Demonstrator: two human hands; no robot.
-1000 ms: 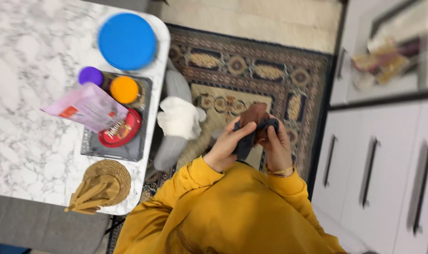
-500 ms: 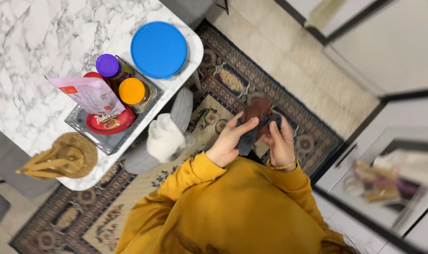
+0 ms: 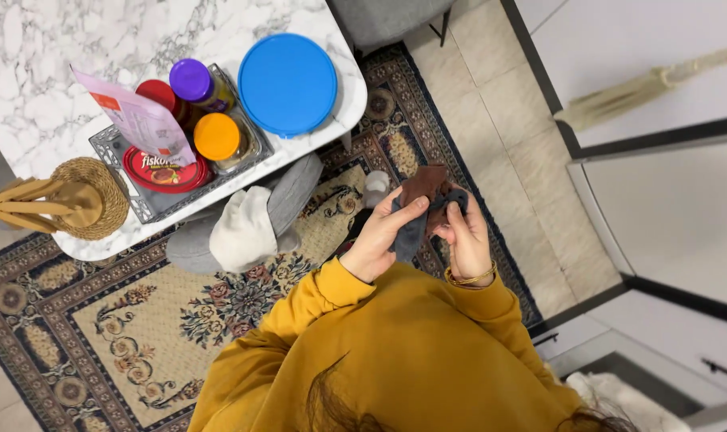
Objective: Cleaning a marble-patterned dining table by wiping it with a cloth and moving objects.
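1. A small bundle of cloth [image 3: 427, 204], dark grey with a brown piece bunched at its far end, is being held up in front of the person's chest, over the patterned rug [image 3: 139, 320] and well apart from the worktop.
2. As far as I can judge, the handling is partway along: the cloth is sitting crumpled between both hands, neither spread flat nor folded neatly, and nothing has been set down.
3. The left hand [image 3: 383, 240] is gripping the cloth from the left, thumb pressing across the grey part and fingers curling behind it.
4. The right hand [image 3: 463, 236], wearing a gold bangle at the wrist, is pinching the right edge, fingers closing on the fabric.
5. Both forearms in yellow sleeves are bending inward, so the hands are meeting close together, wrists angling up.
6. Further left, a grey chair [image 3: 291, 192] with a white cloth [image 3: 239, 232] on it is standing beside the marble worktop [image 3: 59, 48].
7. On the worktop, a tray [image 3: 151, 210] is carrying jars, a red tin and a pink packet, with a blue lid [image 3: 287, 84] beside it.
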